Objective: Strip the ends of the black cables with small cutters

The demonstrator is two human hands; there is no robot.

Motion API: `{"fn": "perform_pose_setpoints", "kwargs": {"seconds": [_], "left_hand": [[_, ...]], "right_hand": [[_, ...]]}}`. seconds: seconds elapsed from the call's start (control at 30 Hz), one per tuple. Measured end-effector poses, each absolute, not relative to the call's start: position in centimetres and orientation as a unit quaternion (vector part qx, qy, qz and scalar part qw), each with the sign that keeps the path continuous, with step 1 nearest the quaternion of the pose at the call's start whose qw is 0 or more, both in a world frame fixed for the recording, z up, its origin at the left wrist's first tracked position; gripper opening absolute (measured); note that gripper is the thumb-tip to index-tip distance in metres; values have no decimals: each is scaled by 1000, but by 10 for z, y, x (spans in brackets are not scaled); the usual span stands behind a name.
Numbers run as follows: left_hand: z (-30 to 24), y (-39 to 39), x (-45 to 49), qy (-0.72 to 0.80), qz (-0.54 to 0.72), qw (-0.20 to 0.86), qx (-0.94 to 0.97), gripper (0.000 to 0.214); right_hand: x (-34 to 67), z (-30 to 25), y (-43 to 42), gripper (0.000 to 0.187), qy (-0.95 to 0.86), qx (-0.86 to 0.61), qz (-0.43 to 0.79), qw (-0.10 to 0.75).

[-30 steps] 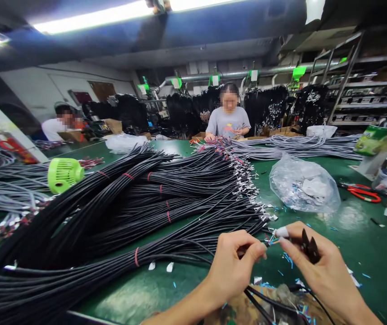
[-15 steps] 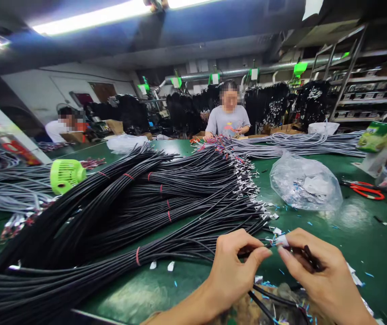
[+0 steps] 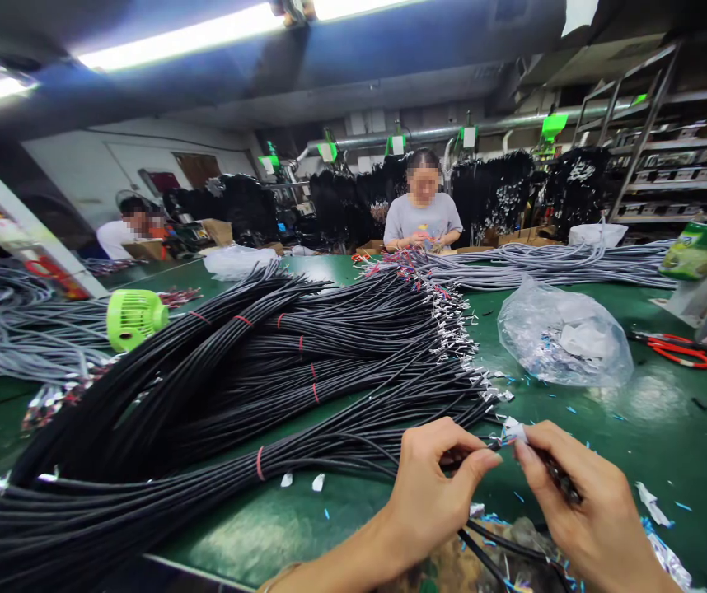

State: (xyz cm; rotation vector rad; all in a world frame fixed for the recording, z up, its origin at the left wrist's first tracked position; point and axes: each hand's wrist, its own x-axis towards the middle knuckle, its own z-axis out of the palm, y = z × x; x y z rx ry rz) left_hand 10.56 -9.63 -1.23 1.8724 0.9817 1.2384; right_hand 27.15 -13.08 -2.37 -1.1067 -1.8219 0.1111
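My left hand (image 3: 443,473) is closed in a pinch around the end of a black cable (image 3: 477,447), at the lower middle right. Thin blue and white wires come out of that end. My right hand (image 3: 582,486) pinches a white scrap of wrapping (image 3: 515,431) at the wire tips, just right of the left fingertips. A dark, slim tool (image 3: 567,480) is tucked in the right palm; its kind is hidden by the fingers. Beside the hands lie large bundles of black cables (image 3: 304,403) with stripped, whitish ends, tied with red bands.
A clear plastic bag (image 3: 567,333) of scraps and red-handled pliers (image 3: 678,348) lie to the right. Grey cables (image 3: 564,265) stretch across the back. A green fan (image 3: 136,319) stands at left. Across the green table (image 3: 656,428), a co-worker (image 3: 424,210) handles wires. Blue clippings are scattered about.
The whole view has shifted slightly, with things now a little further right. My hands keep nearly the same pinch. The co-worker's hands across the table have come closer together.
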Motion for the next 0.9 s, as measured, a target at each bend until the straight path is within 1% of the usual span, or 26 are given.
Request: {"fn": "perform_pose_setpoints", "kwargs": {"seconds": [0.1,0.2,0.23,0.33,0.4,0.5,0.63,0.73,0.9], "left_hand": [[-13,-97,106,381,471,341,719,15],[-13,-97,105,378,465,341,724,17],[-13,-97,104,378,464,339,726,18],[-11,-98,102,371,457,333,736,25],[-9,-98,100,357,450,340,744,32],[-7,-97,99,336,436,364,751,39],[-8,-96,100,333,419,383,753,40],[-9,-95,101,341,411,384,753,40],[-8,-97,102,357,406,364,758,38]], "right_hand": [[272,-26,-130,16,-752,-460,66,468],[270,-23,-131,8,-733,-477,67,481],[269,-21,-131,8,-728,-484,76,479],[268,-19,-130,22,-724,-518,143,433],[269,-20,-128,25,-707,-536,199,416],[270,-19,-127,20,-638,-533,300,467],[262,-12,-132,31,-509,-514,394,566],[256,-7,-136,28,-460,-512,415,595],[259,-9,-134,24,-474,-525,374,599]]}}
